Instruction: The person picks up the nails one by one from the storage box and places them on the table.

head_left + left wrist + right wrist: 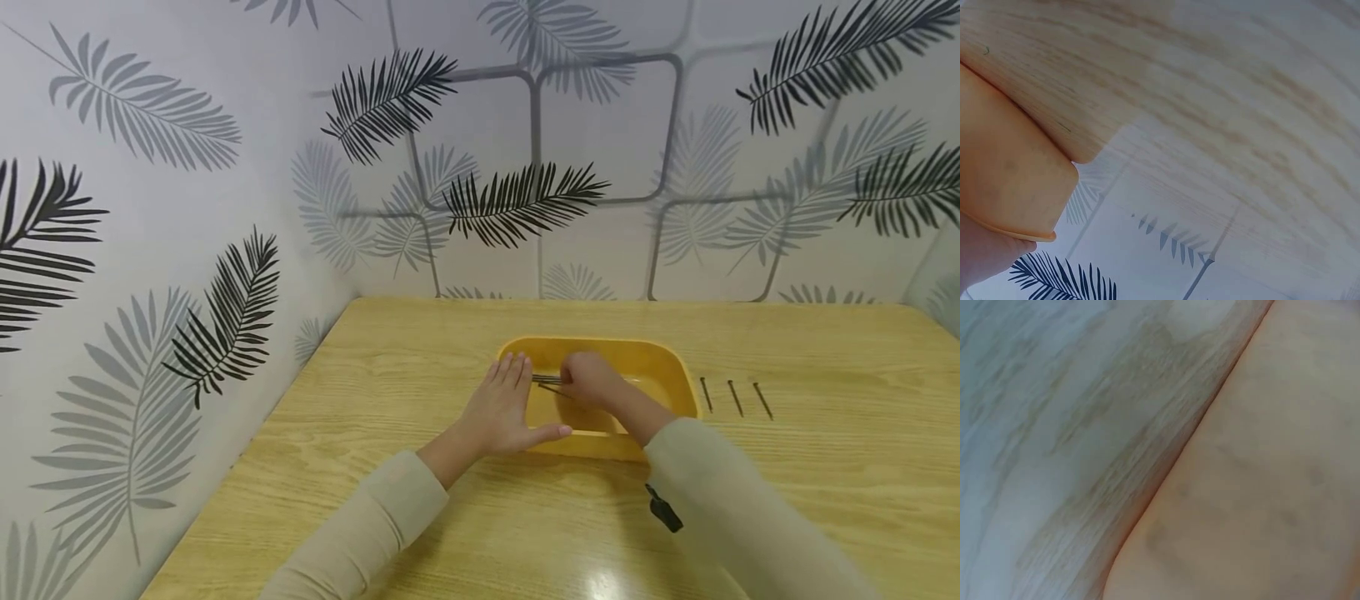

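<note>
Leaf-print wall (480,125) behind, dark fasteners (547,379) between two hands

We see a wood-grain table (390,367) bearing a yellow tray (666,379), its long side running left to right. The dark fasteners lie inside at its left end, their long axis mostly along the tray, the lowest one slanting. From the right hand (595,381) they lie to the left, right ends meeting its curled fingers; the fingertips are hidden, so we cannot tell whether it pinches any. Close by their left ends, the left hand (504,414) lies straight-fingered over the tray's left rim, thumb spread wide, gripping nothing we can see. Three more fasteners (736,398) lie on the table just right of the tray, nearly crosswise to those inside, nearer the right arm.
</note>
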`<state>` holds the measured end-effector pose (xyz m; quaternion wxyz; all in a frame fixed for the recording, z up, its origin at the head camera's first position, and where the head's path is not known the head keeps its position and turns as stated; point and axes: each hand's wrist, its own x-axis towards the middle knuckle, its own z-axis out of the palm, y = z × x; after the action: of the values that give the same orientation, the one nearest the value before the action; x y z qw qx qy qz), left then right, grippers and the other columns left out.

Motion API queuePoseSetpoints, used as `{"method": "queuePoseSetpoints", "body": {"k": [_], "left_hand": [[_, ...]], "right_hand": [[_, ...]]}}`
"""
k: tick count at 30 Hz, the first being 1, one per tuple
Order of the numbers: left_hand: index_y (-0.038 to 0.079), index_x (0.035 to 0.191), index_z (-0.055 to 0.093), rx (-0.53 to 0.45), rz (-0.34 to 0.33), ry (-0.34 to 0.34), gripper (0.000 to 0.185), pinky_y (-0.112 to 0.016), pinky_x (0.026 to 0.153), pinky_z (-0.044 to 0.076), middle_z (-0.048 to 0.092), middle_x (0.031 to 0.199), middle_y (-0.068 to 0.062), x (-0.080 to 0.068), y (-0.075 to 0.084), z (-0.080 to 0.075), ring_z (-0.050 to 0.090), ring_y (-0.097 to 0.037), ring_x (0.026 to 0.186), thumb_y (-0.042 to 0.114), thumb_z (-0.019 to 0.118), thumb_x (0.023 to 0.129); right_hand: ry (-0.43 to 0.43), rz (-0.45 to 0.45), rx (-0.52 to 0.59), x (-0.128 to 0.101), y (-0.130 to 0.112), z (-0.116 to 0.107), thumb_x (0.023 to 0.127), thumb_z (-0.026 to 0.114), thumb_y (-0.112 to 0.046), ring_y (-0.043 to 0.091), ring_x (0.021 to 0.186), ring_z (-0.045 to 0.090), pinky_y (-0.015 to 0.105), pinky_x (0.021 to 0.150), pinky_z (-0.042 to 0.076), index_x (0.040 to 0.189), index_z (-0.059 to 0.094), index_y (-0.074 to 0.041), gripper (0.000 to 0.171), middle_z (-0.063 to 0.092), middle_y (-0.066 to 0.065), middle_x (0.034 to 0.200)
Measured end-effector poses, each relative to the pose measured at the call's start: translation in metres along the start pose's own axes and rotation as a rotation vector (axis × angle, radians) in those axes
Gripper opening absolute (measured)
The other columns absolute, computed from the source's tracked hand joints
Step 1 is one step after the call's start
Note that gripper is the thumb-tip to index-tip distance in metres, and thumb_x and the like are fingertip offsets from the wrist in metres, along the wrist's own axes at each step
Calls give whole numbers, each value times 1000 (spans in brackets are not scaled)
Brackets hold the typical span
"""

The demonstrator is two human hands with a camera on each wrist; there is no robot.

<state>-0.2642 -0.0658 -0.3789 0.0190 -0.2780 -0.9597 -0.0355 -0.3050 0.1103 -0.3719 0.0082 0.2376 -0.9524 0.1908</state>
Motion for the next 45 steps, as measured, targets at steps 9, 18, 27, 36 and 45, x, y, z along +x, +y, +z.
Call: {"method": "queuePoseSetpoints", "body": {"k": [9,18,27,36,45], "left_hand": [[-4,146,16,0,5,12,101,-42,118,12,14,154,-20,-2,2,0,10,-31,144,72,40,83],[-4,147,14,6,3,-3,102,-42,118,11,11,155,-19,-1,1,0,9,-31,144,72,39,84],[-4,147,14,20,-6,-5,102,-41,118,11,11,155,-19,-1,1,1,10,-31,144,73,38,84],[-4,147,14,29,-8,-7,102,-41,118,11,11,155,-19,-1,1,0,9,-31,144,73,37,84],[-4,147,13,20,-13,-5,103,-41,118,11,11,155,-19,-1,0,-1,9,-31,144,73,38,83]], "right_hand": [[-51,41,-112,8,1,8,79,61,0,15,58,43,23,54,38,71,60,2,9,57,7,65],[-32,-12,-193,12,4,15,78,58,1,16,56,44,28,54,42,66,58,0,12,55,6,61],[-109,53,-237,12,-11,15,87,54,-1,20,66,55,35,66,51,78,61,4,12,62,13,72],[-211,78,-262,20,-12,16,89,56,-5,20,71,57,34,69,51,87,62,6,12,64,15,81],[-168,7,-228,57,60,67,83,60,-16,17,59,45,31,55,44,73,60,-3,17,54,6,65]]}}
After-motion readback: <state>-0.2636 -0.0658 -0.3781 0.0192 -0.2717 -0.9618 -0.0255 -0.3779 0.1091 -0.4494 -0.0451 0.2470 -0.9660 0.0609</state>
